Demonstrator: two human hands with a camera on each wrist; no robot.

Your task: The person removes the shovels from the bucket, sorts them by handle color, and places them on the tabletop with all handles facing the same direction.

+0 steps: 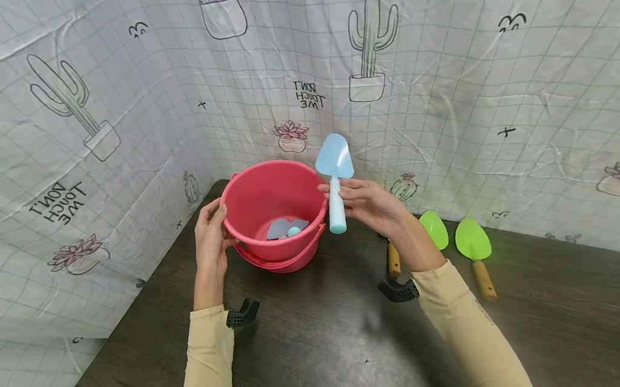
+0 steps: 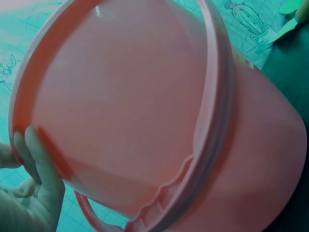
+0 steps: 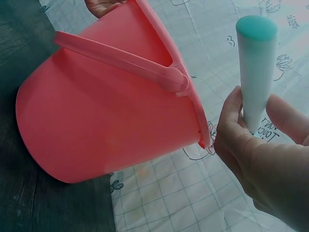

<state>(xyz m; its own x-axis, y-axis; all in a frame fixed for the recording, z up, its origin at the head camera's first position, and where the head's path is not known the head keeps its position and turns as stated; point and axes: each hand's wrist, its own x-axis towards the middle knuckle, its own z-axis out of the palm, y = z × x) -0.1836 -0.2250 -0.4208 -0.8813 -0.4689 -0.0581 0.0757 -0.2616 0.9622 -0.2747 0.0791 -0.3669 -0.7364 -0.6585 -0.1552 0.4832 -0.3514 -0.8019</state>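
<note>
A red bucket [image 1: 272, 181] stands tilted on the dark table, its mouth turned toward me. My left hand [image 1: 211, 232] grips its left rim, thumb over the edge; the left wrist view shows those fingers [image 2: 43, 169] on the rim. Beside the bucket's right rim, my right hand [image 1: 366, 204] holds a light blue toy trowel [image 1: 337, 198], blade up. Its white handle with a teal end [image 3: 257, 67] is between thumb and fingers in the right wrist view. Inside the bucket lie pale blue pieces [image 1: 278, 228] and a teal-ended one, partly hidden by the front rim.
Right of the bucket lie two green trowels [image 1: 473, 238] with wooden handles; the right forearm partly covers one. A grey-white curtain [image 1: 448, 107] with cactus drawings hangs behind and left of the table [image 1: 320, 346]. The bucket's handle [image 1: 305, 255] hangs down in front.
</note>
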